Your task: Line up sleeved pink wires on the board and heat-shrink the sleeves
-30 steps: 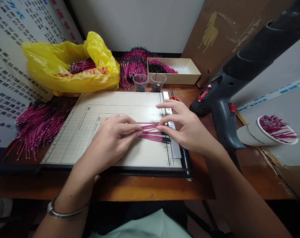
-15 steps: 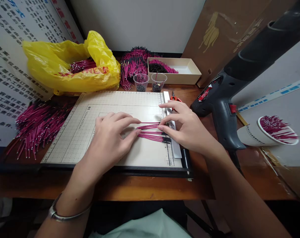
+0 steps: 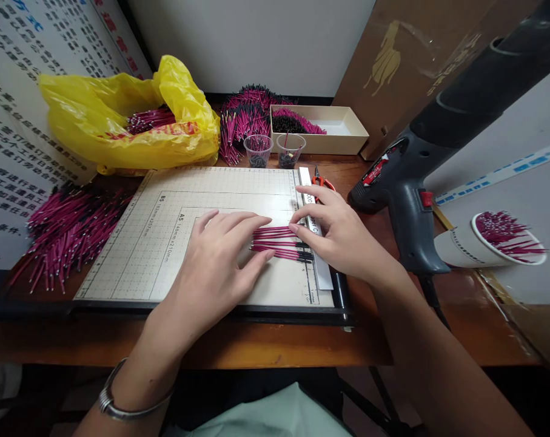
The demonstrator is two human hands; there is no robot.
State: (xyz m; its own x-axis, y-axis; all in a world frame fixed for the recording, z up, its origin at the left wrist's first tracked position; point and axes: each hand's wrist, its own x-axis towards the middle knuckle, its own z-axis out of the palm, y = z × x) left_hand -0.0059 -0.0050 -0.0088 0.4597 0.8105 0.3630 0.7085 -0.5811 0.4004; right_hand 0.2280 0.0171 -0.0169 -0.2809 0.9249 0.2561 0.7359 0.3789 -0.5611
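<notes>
Several magenta wires with black ends [image 3: 281,249] lie side by side across the gridded board of a paper cutter [image 3: 220,188]. Their black ends point right, toward the white strip [image 3: 324,273] along the board's edge. My left hand [image 3: 227,252] is over their left ends, thumb and index finger apart on either side of the bunch, the thumb touching the nearer wires. From the right, my right hand [image 3: 327,227] pinches the farther wires near their black ends between thumb and index finger. Its other fingers stretch over the strip.
Behind the board are a yellow bag [image 3: 133,133], a wire heap [image 3: 247,115], two clear cups [image 3: 258,152] and a cardboard tray [image 3: 342,142]. Orange-handled pliers [image 3: 320,180] lie beyond my right hand. A heat gun [image 3: 406,182] and a white cup of wires [image 3: 461,247] stand right; loose wires [image 3: 70,237] lie left.
My left hand has moved right and its thumb and index finger have spread wider around the wires. The wires are drawn closer together. My right hand has barely moved.
</notes>
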